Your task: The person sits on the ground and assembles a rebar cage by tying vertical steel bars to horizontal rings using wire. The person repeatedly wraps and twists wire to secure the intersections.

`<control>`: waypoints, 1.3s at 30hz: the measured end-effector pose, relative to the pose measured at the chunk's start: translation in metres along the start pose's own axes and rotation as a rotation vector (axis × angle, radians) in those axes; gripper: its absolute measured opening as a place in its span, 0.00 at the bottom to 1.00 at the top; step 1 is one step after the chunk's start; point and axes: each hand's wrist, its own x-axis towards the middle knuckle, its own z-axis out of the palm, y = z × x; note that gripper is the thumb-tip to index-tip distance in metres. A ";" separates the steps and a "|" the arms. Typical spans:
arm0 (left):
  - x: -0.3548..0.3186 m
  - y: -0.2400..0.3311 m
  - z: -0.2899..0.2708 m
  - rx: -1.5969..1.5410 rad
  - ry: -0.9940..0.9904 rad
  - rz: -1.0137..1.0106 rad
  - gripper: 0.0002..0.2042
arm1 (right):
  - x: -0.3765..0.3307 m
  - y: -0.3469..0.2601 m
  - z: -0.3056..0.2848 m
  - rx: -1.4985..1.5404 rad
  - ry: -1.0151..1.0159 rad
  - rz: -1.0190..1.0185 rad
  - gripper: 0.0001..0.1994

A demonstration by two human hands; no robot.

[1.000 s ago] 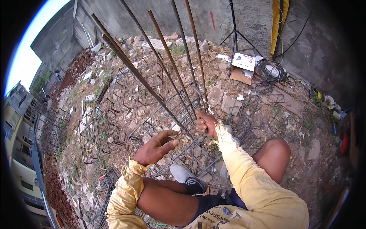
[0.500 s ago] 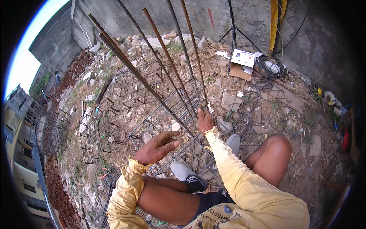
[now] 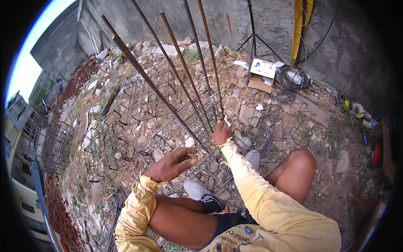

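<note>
My left hand hangs above the rebar grid with its fingers stretched and the thumb apart, holding nothing. Farther off, my right hand is closed at the foot of an upright rebar rod. A small yellow spot shows by its fingertips; what it grips is too small to make out. Several rusty rods rise and lean from the flat rebar mat, among them a thick one on the left. Bent bars cross beneath both hands. My grey shoes are beside the mat.
Rubble and dry grass cover the ground. Rebar cages lie to the left. Toward the wall are a black tripod, a cardboard box and coiled black cable. Loose tie wire lies right of the mat.
The whole view has shifted slightly. My right hand has turned a little at the rod's foot, and a yellow spot now shows by its fingertips. My left hand keeps nearly the same pose.
</note>
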 end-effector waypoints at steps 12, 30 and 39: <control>-0.010 -0.009 -0.003 -0.027 0.026 -0.035 0.24 | -0.006 -0.042 -0.052 1.259 -1.113 0.997 0.25; 0.001 -0.015 -0.001 -0.050 -0.044 -0.026 0.24 | -0.010 -0.004 -0.011 0.163 -0.158 -0.144 0.27; -0.009 -0.020 -0.005 -0.006 -0.028 -0.042 0.23 | -0.007 -0.048 -0.046 0.323 -0.554 0.284 0.31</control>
